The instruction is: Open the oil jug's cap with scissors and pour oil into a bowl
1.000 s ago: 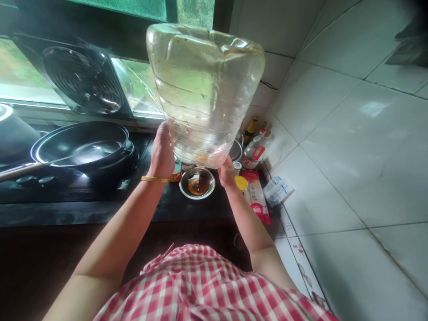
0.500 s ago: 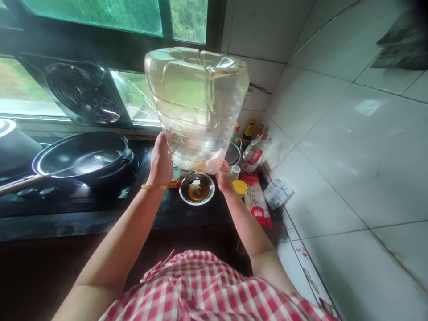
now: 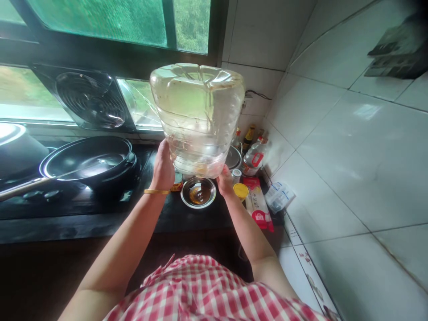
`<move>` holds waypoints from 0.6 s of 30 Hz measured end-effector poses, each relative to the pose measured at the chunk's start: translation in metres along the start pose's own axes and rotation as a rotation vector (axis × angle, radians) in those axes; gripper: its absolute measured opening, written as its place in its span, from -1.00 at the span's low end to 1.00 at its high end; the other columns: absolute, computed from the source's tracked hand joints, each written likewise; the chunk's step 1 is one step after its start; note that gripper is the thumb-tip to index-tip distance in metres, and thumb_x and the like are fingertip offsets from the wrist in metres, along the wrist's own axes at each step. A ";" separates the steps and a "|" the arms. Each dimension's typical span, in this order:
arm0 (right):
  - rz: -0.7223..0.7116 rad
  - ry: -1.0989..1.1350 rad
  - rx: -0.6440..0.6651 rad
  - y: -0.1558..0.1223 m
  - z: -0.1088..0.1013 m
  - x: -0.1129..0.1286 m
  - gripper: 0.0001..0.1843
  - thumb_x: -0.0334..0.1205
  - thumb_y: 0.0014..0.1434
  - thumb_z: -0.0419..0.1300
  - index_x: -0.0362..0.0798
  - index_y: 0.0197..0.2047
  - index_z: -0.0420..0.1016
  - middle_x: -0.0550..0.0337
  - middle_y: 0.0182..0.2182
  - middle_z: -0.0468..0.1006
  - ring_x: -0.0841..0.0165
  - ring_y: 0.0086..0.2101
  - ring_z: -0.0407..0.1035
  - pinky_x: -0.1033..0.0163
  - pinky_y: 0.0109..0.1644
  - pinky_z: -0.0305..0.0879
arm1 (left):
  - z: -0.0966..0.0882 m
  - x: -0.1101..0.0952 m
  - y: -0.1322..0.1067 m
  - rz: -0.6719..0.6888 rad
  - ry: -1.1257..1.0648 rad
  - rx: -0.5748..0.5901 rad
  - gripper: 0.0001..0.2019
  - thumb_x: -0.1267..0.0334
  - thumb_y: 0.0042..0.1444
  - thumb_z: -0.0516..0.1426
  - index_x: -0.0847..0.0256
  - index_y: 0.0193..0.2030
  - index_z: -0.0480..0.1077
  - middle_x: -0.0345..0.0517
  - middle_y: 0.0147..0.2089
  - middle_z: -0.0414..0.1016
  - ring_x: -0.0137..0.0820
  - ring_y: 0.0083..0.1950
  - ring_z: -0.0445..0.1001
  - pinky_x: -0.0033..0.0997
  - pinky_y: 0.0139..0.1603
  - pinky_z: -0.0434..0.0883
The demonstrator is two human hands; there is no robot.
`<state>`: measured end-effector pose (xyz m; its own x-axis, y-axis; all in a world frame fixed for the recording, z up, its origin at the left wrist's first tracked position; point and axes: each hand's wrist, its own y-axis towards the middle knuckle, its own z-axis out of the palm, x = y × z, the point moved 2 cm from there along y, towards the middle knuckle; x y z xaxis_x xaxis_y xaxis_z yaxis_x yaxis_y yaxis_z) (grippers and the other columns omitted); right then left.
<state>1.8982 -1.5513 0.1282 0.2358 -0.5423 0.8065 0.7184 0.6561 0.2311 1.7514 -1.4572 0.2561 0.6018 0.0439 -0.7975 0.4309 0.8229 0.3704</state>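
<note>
A large clear plastic jug (image 3: 203, 120) is held up in front of me, its ridged base tilted upward and toward me. My left hand (image 3: 163, 167) grips its left side, and my right hand (image 3: 225, 178) closes on its lower right side. The jug's mouth and most of my fingertips are hidden behind its body. Below it, a steel bowl (image 3: 198, 206) with dark brown liquid stands on the black counter (image 3: 174, 218). Whether anything runs from the jug into the bowl cannot be made out.
At left, a black wok (image 3: 87, 156) sits on the stove, a long handle (image 3: 25, 189) jutting toward me. Right of the bowl are a yellow-lidded jar (image 3: 240, 191), a red-and-white packet (image 3: 258, 205), a plastic bag (image 3: 279, 196) and several bottles (image 3: 254, 154). A tiled wall (image 3: 334, 178) bounds the right.
The view has shifted slightly, so the scene sits a little lower in the picture. The jug's base appears slightly smaller and lower, with both hands still on it.
</note>
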 end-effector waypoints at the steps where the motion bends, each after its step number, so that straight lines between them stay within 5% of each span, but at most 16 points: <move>1: 0.001 0.001 -0.001 0.000 0.000 0.000 -0.66 -0.05 0.02 0.29 0.03 -0.15 0.38 0.25 -0.25 0.57 0.33 -0.23 0.45 0.13 -0.03 0.39 | 0.000 0.000 -0.001 0.001 -0.004 0.005 -0.55 -0.17 0.06 0.08 0.13 -0.13 0.46 -0.05 0.09 0.46 -0.17 0.23 0.30 -0.12 0.21 0.26; 18: 0.038 -0.030 -0.043 -0.006 -0.001 -0.001 -0.62 0.00 -0.04 0.29 0.02 -0.18 0.36 0.23 -0.27 0.55 0.32 -0.26 0.44 0.12 -0.05 0.40 | -0.002 -0.002 -0.012 0.002 -0.010 0.005 -0.57 -0.14 0.09 0.06 0.13 -0.09 0.44 -0.06 0.05 0.48 -0.19 0.19 0.34 -0.20 0.16 0.32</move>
<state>1.8947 -1.5555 0.1254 0.2444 -0.5007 0.8304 0.7370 0.6524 0.1764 1.7433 -1.4659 0.2521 0.6094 0.0401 -0.7918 0.4327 0.8200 0.3746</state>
